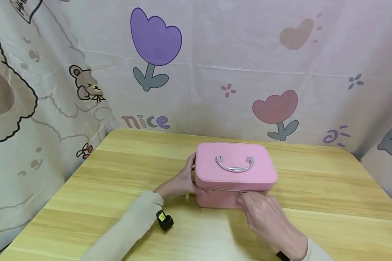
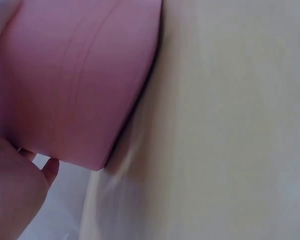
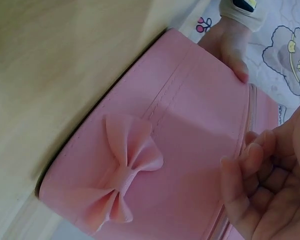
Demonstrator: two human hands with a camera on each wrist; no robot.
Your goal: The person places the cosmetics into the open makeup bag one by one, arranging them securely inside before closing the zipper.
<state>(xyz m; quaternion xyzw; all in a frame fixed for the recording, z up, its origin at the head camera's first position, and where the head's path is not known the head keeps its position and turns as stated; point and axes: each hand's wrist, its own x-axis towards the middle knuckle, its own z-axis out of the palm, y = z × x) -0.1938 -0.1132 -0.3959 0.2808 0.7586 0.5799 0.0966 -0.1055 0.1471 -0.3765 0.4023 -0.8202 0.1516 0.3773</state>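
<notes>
A pink cosmetic case with a silver carry handle on its lid sits on the wooden table, lid down. My left hand grips its left side, thumb on the front and fingers round toward the back. At the front seam, my right hand pinches a metal zipper pull between thumb and curled fingers. The right wrist view shows a pink bow on the case's front and the zipper running along the seam. In that view the pull itself is hidden by the fingers.
The light wooden table spreads out on all sides of the case. Behind and at both sides hangs a printed cloth with flowers and bears. A black wrist camera sits on the left sleeve.
</notes>
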